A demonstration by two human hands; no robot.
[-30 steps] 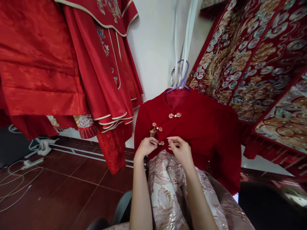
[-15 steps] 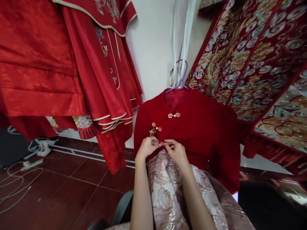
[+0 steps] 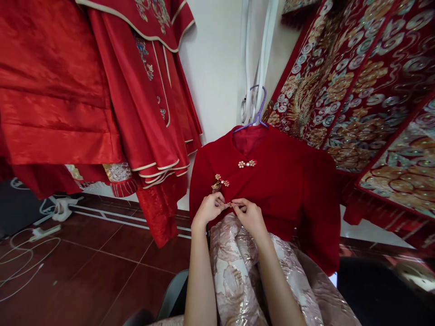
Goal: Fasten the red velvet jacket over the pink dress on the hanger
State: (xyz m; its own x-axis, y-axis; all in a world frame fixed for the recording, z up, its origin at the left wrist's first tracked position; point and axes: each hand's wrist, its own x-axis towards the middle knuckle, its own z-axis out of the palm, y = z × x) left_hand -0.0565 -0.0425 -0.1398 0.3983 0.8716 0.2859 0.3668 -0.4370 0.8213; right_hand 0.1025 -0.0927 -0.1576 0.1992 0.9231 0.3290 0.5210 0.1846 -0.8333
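Where a jacket (image 3: 272, 181) hangs, garments (image 3: 144, 113) flank the wall (image 3: 217, 86)

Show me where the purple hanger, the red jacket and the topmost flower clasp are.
Purple hanger (image 3: 260, 117): head view, neck below the hook.
Red jacket (image 3: 272, 179): head view, chest front.
Topmost flower clasp (image 3: 247, 164): head view, its middle.

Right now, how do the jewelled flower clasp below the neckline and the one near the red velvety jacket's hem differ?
The upper clasp lies untouched; the lower clasp is pinched by the left hand and right hand. The upper clasp is fully visible; the lower clasp is partly covered. Both are jewelled and on the red velvety jacket.
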